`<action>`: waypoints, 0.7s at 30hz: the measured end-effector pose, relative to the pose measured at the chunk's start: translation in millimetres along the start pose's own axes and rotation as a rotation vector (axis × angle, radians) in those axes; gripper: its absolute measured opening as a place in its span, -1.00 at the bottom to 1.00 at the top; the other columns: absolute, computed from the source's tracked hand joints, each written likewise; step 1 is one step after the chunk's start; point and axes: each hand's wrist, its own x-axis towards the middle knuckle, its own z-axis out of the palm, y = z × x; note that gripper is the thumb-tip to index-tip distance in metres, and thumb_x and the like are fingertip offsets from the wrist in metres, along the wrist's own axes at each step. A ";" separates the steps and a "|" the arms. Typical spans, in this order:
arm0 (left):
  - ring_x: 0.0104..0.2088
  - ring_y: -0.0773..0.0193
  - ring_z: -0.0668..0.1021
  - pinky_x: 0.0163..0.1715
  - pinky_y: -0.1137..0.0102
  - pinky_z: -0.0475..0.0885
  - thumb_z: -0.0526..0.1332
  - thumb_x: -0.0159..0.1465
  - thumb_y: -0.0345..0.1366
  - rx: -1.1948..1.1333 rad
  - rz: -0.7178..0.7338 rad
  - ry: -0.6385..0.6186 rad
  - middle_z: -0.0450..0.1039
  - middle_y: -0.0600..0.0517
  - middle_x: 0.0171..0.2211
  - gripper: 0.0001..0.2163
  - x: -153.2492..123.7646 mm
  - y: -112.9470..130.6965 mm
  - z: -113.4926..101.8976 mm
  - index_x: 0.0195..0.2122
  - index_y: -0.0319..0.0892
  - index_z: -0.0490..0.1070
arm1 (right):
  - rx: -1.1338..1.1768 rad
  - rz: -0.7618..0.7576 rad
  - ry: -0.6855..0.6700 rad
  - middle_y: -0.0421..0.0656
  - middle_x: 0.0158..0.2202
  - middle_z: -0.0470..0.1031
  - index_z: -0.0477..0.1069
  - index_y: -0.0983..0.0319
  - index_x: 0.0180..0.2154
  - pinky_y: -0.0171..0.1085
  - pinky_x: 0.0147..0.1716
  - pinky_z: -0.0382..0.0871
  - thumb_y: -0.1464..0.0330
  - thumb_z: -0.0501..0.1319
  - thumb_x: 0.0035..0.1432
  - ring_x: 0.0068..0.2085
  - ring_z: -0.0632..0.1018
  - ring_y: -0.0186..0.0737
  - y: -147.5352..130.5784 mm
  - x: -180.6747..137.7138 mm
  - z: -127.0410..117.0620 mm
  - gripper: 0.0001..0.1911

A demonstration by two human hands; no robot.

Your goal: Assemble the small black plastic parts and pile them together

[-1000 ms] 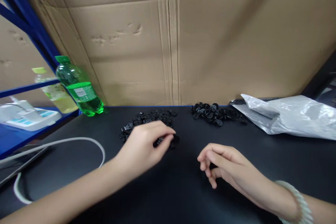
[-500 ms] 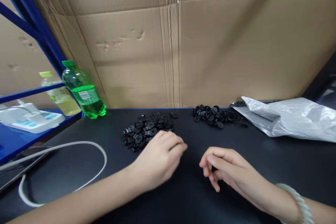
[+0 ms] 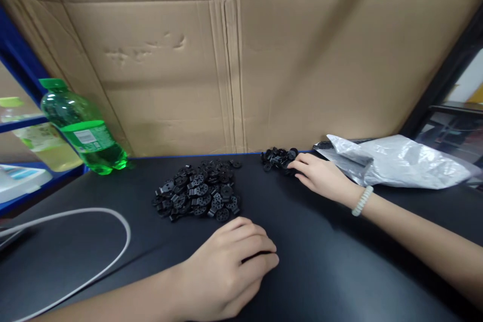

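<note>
The right hand [image 3: 320, 176] is touching the small heap of black plastic discs [image 3: 277, 157] — grip hidden; half-curled left hand [image 3: 237, 266] well short, contents unclear.

A pale, whitish-green bracelet [image 3: 363, 201] circled my right wrist, right of the frame's centre, its band made of small rounded ridges, beads or twists, I couldn't tell which. My right forearm [image 3: 418, 236] was bare, as were my slim left forearm [image 3: 132, 294] and left hand [image 3: 230, 266], lower down.
</note>
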 end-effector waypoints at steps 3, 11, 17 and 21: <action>-0.13 0.04 0.53 -0.09 0.17 0.40 0.06 0.21 -0.55 -0.009 0.004 0.025 0.55 -0.22 -0.14 -0.66 -0.9 -1.1 1.3 -0.02 -0.23 0.39 | 0.037 -0.027 -0.004 -0.06 -0.19 0.46 0.45 0.23 -0.17 -0.25 -0.27 0.40 0.52 0.03 0.23 -0.27 0.52 -0.21 -2.2 1.6 0.1 -0.74; -0.19 0.12 0.54 -0.15 0.27 0.44 0.10 0.21 -0.57 -0.260 -0.118 0.143 0.54 -0.17 -0.18 -0.69 1.9 6.4 3.3 -0.07 -0.22 0.45 | 0.251 0.081 0.218 -0.06 -0.22 0.44 0.44 0.24 -0.19 -0.27 -0.39 0.45 0.43 0.09 0.25 -0.32 0.49 -0.23 -8.5 -3.6 -23.0 -0.83; -0.20 0.17 0.58 -0.14 0.28 0.49 0.28 0.18 -0.33 -1.096 -0.762 0.324 0.52 -0.10 -0.12 -0.69 10.5 11.0 3.6 -0.02 -0.15 0.42 | 0.321 -0.149 0.445 -0.06 -0.25 0.47 0.47 0.25 -0.21 -0.26 -0.37 0.42 0.48 0.16 0.19 -0.28 0.49 -0.21 -62.8 -19.8 -24.2 -0.85; -0.13 0.22 0.55 -0.01 0.31 0.41 0.35 0.15 -0.29 -1.493 -0.928 0.433 0.54 -0.05 -0.12 -0.70 13.9 11.2 2.7 -0.08 -0.18 0.48 | 0.104 -0.517 0.365 -0.05 -0.35 0.55 0.52 0.28 -0.30 -0.22 -0.45 0.39 0.52 0.11 0.21 -0.34 0.50 -0.16 -89.2 -29.1 -31.3 -0.80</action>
